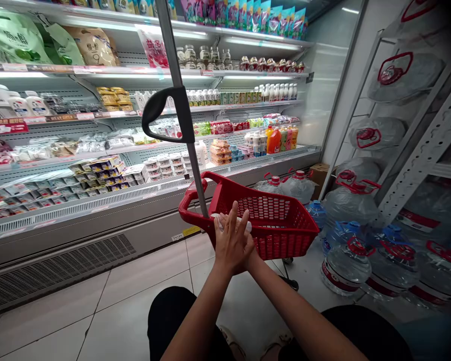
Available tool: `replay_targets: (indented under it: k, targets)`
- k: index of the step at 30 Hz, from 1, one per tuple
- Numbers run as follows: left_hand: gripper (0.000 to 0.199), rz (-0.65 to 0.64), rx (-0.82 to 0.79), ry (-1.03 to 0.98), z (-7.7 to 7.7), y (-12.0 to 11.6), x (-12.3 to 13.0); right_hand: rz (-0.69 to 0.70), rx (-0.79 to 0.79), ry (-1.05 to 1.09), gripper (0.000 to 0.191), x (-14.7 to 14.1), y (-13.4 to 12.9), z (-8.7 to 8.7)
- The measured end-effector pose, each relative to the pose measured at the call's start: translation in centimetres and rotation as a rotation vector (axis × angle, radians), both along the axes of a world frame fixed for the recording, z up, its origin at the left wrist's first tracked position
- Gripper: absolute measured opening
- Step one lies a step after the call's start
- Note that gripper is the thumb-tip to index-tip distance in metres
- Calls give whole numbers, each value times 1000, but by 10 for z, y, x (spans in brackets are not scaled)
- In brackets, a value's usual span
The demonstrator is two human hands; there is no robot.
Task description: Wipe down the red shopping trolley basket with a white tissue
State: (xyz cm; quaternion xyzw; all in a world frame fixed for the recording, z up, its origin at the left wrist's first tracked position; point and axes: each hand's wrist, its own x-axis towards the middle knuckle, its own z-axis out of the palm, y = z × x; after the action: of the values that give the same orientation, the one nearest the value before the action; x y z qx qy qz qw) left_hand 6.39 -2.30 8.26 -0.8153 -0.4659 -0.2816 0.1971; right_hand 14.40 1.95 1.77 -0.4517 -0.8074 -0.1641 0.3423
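My left hand is held out in front of me with its fingers stretched and a little spread. Pressed against it from the right is my right hand, mostly hidden behind the left one. A crumpled white piece, which looks like a tissue, shows on both sides of the left fingers, and my right hand seems to grip it. Just beyond both hands stands a red plastic shopping basket on wheels, tilted, with a long grey pole and a black loop handle rising from it.
A refrigerated display case with several shelves of packaged goods runs along the far side. At the right stand large water bottles with red handles, beside a white metal rack. My knees are bent above the tiled floor.
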Motion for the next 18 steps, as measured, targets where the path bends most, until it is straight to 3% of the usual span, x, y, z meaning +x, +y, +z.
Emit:
replay_targets:
  k: [2, 5, 10, 14, 16, 18]
  targets:
    - [77, -4, 2, -1, 1, 0, 0, -2, -15, 31, 57, -3, 1, 5]
    - [73, -9, 3, 6, -3, 3, -4, -11, -28, 85, 53, 18, -2, 1]
    - [66, 9, 35, 32, -24, 17, -18, -72, 6, 103, 68, 100, -22, -31]
    - [58, -5, 42, 63, -38, 24, -21, -228, 25, 112, 78, 174, -43, -60]
    - [58, -11, 39, 52, -40, 25, -18, -306, 20, 139, 79, 193, -49, -67]
    - [59, -18, 33, 37, -40, 23, -13, -356, 24, 167, 80, 193, -50, -67]
